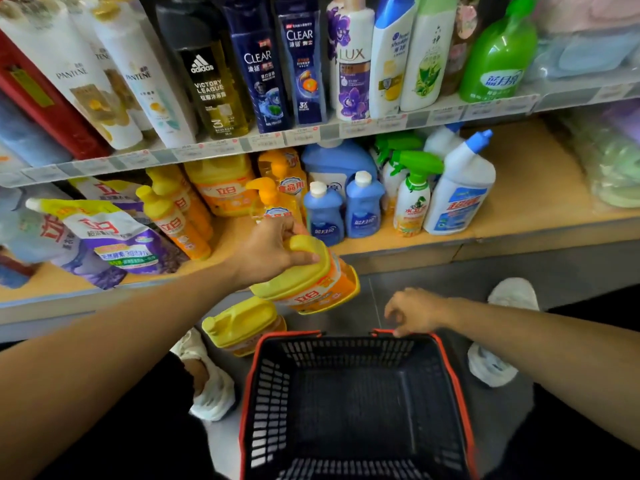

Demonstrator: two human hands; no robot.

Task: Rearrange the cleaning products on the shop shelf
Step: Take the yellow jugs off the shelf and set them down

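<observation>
Holding the yellow jug (311, 285) up in the air with the left hand (270, 252), fingers curled round the grip on top. Hanging tipped, just in front of the lower shelf (519, 202), above the floor and not yet set down.

Could slip: looks heavy, held by one hand only, and only from the top. Would then drop onto the second jug (242, 327) down on the floor, or onto the rim of the basket (291, 335).

Could also bump the orange pump bottle (273, 199) and the small blue bottles (323, 216) just behind the hand when pushed in, packed so close together there. Might leak too, with a loose cap, tipped like that.

Keeping the right hand (415, 311) low at the far rim of the basket, fingers loosely bent; hard to tell whether gripping the red handle or only touching it. No help to the jug from there.
</observation>
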